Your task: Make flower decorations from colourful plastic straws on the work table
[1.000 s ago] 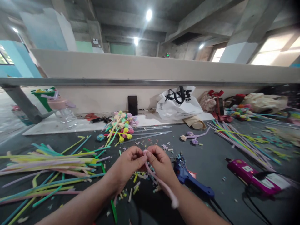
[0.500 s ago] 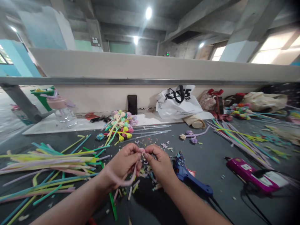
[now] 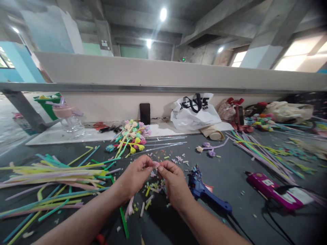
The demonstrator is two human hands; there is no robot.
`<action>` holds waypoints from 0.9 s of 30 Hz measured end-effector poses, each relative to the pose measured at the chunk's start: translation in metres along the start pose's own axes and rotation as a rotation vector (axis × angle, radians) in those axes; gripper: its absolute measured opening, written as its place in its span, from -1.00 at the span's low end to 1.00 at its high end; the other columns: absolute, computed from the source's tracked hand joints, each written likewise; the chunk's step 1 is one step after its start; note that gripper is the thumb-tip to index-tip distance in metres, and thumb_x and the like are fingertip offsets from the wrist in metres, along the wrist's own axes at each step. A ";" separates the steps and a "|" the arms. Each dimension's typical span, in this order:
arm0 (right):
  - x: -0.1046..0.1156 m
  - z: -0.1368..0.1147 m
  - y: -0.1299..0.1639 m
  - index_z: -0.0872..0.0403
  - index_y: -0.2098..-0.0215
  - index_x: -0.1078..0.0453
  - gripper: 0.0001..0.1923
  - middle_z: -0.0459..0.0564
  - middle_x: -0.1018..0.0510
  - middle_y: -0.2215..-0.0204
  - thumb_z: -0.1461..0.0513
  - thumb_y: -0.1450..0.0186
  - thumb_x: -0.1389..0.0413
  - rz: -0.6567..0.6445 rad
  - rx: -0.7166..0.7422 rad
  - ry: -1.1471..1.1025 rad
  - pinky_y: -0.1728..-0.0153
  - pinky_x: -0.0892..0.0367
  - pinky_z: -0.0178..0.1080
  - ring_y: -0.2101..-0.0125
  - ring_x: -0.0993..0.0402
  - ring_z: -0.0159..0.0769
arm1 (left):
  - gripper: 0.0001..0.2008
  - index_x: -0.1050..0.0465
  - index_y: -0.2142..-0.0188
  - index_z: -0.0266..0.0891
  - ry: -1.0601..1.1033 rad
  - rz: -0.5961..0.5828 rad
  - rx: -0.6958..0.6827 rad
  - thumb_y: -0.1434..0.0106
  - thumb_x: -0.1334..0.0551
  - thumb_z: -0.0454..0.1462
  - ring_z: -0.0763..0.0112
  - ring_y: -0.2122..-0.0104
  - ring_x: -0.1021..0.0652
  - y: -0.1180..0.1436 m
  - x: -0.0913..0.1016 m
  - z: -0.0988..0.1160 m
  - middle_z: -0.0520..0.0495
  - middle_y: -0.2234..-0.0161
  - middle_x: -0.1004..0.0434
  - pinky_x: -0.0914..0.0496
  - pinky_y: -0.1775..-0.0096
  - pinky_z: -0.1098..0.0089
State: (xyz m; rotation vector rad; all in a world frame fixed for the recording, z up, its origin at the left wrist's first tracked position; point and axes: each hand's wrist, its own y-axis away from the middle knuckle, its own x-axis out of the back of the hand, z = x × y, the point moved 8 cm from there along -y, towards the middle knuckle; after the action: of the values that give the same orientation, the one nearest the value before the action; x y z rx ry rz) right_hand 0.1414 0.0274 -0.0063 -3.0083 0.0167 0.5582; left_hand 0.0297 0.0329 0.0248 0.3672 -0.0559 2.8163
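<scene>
Between my two hands is a small pink fuzzy piece (image 3: 155, 165), seemingly bent pipe cleaner, pinched at the fingertips. My left hand (image 3: 139, 175) grips its left side with thumb and forefinger. On the other side, my right hand (image 3: 172, 177) pinches it the same way; the fingers partly cover its shape. Below my left wrist a pale pink strip (image 3: 130, 206) shows on the dark table, partly hidden by the hand. Short cut pipe-cleaner bits (image 3: 148, 200) are scattered under both hands. A blue glue gun (image 3: 204, 190) lies just right of my right hand.
Long coloured pipe cleaners (image 3: 58, 173) pile up at left. Behind the hands lies a bunch of fuzzy flowers (image 3: 135, 134). A phone (image 3: 145, 114) leans on the back panel near a white bag (image 3: 195, 112). At right are a magenta corded device (image 3: 270, 190) and a pink-lidded bottle (image 3: 70, 119) stands far left.
The long pink pipe cleaner that looped below my left hand no longer hangs there. A pink strip now shows lower down, near the table. Both hands stay nearly in place, still pinching the pink piece.
</scene>
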 end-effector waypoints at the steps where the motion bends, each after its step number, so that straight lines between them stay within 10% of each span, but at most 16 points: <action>1: -0.001 -0.001 0.000 0.12 0.58 -0.33 -0.84 -0.20 -0.29 0.68 0.19 -0.03 -0.18 -0.001 -0.001 0.002 0.51 -0.02 -0.37 0.59 -0.11 -0.47 | -0.87 -0.23 0.47 -0.23 -0.050 0.019 -0.057 -0.10 -0.12 -0.22 0.58 0.60 -0.23 0.000 0.002 0.004 0.15 0.60 -0.20 -0.14 0.57 0.55; 19: -0.009 0.004 -0.002 0.12 0.58 -0.31 -0.83 -0.18 -0.27 0.68 0.21 -0.02 -0.19 -0.108 -0.064 -0.137 0.46 -0.03 -0.35 0.58 -0.10 -0.44 | -0.88 -0.30 0.38 -0.27 -0.078 -0.064 -0.091 -0.14 -0.06 -0.26 0.56 0.60 -0.17 0.002 -0.001 0.010 0.15 0.62 -0.16 -0.06 0.54 0.52; 27: -0.004 0.001 -0.007 0.10 0.51 -0.34 -0.79 -0.19 -0.32 0.62 0.13 -0.05 -0.20 -0.139 -0.038 0.138 0.47 -0.09 -0.37 0.56 -0.18 -0.44 | -0.85 -0.27 0.41 -0.24 -0.153 -0.027 -0.104 -0.15 -0.08 -0.19 0.58 0.64 -0.09 -0.002 0.006 0.003 0.19 0.67 -0.03 0.02 0.60 0.53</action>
State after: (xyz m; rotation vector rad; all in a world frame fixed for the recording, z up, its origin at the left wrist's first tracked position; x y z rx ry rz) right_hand 0.1377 0.0345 -0.0057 -3.0477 -0.1943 0.3419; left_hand 0.0259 0.0365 0.0289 0.5537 -0.2279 2.7405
